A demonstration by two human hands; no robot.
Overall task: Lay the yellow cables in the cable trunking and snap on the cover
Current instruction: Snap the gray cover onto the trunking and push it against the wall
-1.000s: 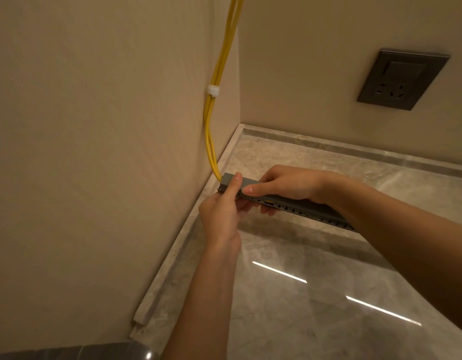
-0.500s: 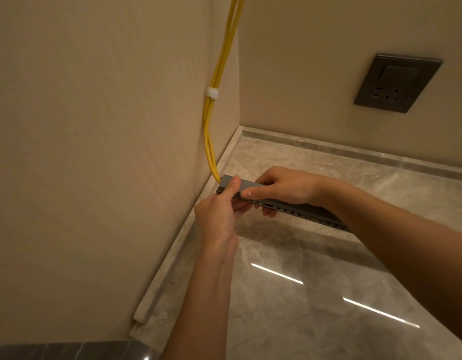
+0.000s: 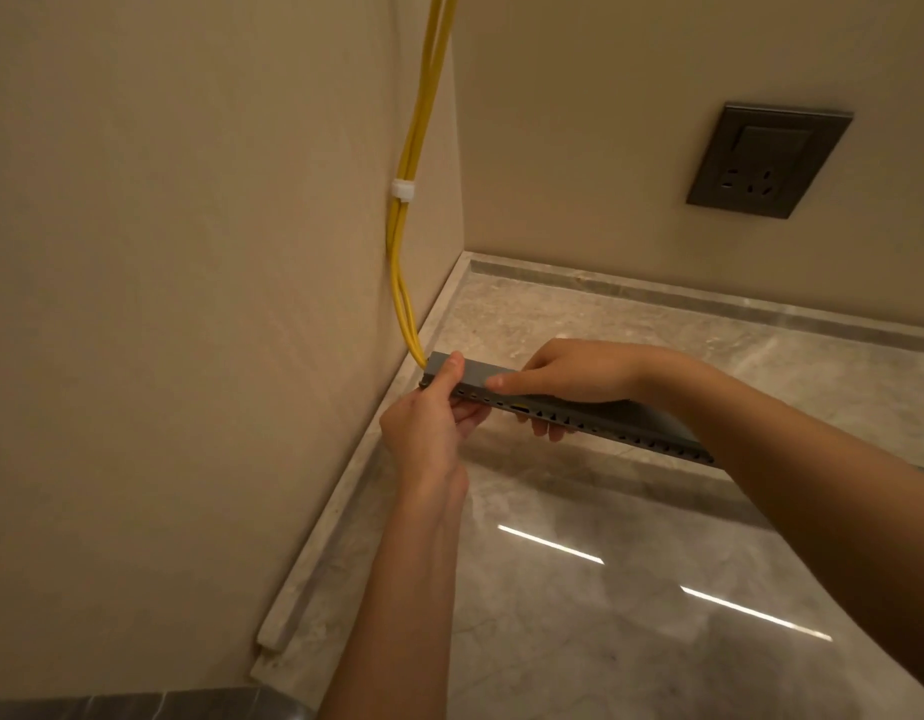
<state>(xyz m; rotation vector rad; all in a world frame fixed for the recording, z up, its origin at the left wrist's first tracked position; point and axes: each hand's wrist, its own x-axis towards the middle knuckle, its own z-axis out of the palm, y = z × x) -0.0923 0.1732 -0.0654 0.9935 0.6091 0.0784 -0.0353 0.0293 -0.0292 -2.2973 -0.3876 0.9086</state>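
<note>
Two yellow cables (image 3: 416, 148) run down the left wall through a white clip (image 3: 403, 191) and enter the left end of a grey slotted cable trunking (image 3: 621, 415). The trunking is held above the marble counter, with a grey cover (image 3: 475, 374) on top at its left end. My left hand (image 3: 431, 423) grips that end, thumb pressed on the cover. My right hand (image 3: 569, 379) wraps the trunking just to the right, fingers curled under and index finger lying along the cover. A bit of yellow shows through one slot.
A grey marble counter (image 3: 631, 589) fills the corner between two beige walls, with a raised stone edge (image 3: 345, 506) along the left wall. A dark wall socket (image 3: 766, 161) sits on the back wall at the right.
Both hands and the trunking stay almost in place. The view has shifted slightly, and my right index finger lies a little further along the cover.
</note>
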